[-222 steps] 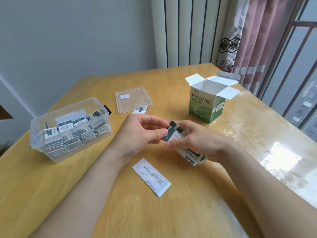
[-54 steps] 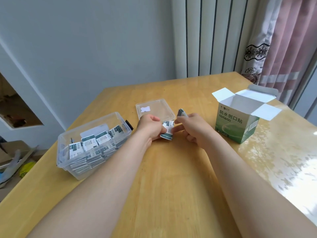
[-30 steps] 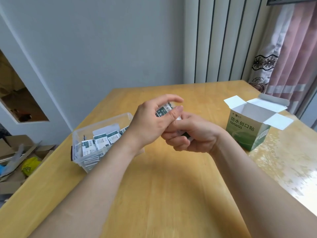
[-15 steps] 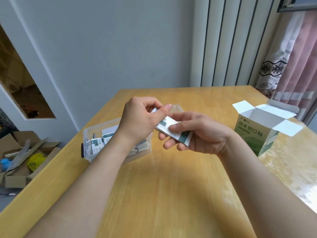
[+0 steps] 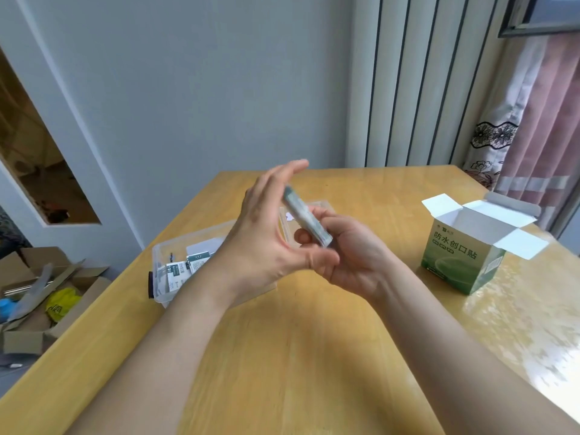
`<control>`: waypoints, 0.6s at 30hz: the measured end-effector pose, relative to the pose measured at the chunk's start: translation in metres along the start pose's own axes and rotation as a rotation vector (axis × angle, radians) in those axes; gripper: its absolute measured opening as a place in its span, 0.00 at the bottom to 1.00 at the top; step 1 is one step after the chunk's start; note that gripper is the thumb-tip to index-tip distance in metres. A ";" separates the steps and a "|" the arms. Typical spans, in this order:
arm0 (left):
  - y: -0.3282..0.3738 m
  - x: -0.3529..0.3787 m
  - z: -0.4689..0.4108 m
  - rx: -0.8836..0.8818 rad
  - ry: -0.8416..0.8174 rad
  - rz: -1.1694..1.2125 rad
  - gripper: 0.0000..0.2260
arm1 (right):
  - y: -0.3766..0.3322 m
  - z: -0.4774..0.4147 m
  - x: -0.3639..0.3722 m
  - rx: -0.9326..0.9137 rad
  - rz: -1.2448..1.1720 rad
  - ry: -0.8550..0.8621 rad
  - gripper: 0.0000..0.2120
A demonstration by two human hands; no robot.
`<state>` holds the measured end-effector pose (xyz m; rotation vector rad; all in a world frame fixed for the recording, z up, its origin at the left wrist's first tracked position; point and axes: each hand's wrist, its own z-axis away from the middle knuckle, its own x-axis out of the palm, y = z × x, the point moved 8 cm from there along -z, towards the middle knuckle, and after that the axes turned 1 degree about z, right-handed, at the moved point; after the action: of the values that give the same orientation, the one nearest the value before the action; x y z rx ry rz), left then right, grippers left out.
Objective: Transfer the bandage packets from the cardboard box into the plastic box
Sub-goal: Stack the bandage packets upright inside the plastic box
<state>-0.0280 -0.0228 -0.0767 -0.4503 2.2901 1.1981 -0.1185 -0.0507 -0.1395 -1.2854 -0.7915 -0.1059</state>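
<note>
Yellow wooden table [image 5: 314,356], grey wall behind; thin stack of green-and-white bandage packets [image 5: 306,221] held in mid-air, clear plastic box [image 5: 163,255] to left, open green cardboard box [image 5: 464,255] to right. Cupped from below by curled right hand [image 5: 354,259]; pressed flat by straight-fingered left hand [image 5: 266,243], nothing gripped there; probably squaring edges for a clean drop into plastic box.

Entry: two arms of one person, recorded above the table [image 5: 314,372]. Left hand [image 5: 265,246]: bare; wrist and forearm are left uncovered down to the table's near edge. Right hand [image 5: 357,259]: bare; wrist and forearm are likewise left uncovered down to the table's near edge.
</note>
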 end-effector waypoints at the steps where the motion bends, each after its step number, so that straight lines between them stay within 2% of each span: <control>1: 0.002 0.006 0.003 0.004 -0.047 -0.082 0.46 | 0.000 0.000 0.003 -0.015 0.001 -0.013 0.12; 3: 0.005 0.011 0.007 0.013 -0.077 -0.165 0.48 | 0.000 0.000 0.010 -0.036 0.050 -0.026 0.12; 10: 0.002 0.004 0.006 0.056 0.011 -0.091 0.30 | 0.002 0.005 0.026 -0.033 0.174 -0.086 0.12; 13: 0.000 0.003 0.004 0.038 -0.028 0.001 0.25 | 0.005 0.005 0.025 -0.004 0.203 -0.083 0.12; 18: -0.009 0.000 0.003 0.016 -0.096 -0.035 0.28 | 0.003 0.011 0.025 0.017 0.219 -0.166 0.13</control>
<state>-0.0222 -0.0249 -0.0841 -0.4162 2.2006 1.1581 -0.1039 -0.0313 -0.1268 -1.3686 -0.7858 0.1848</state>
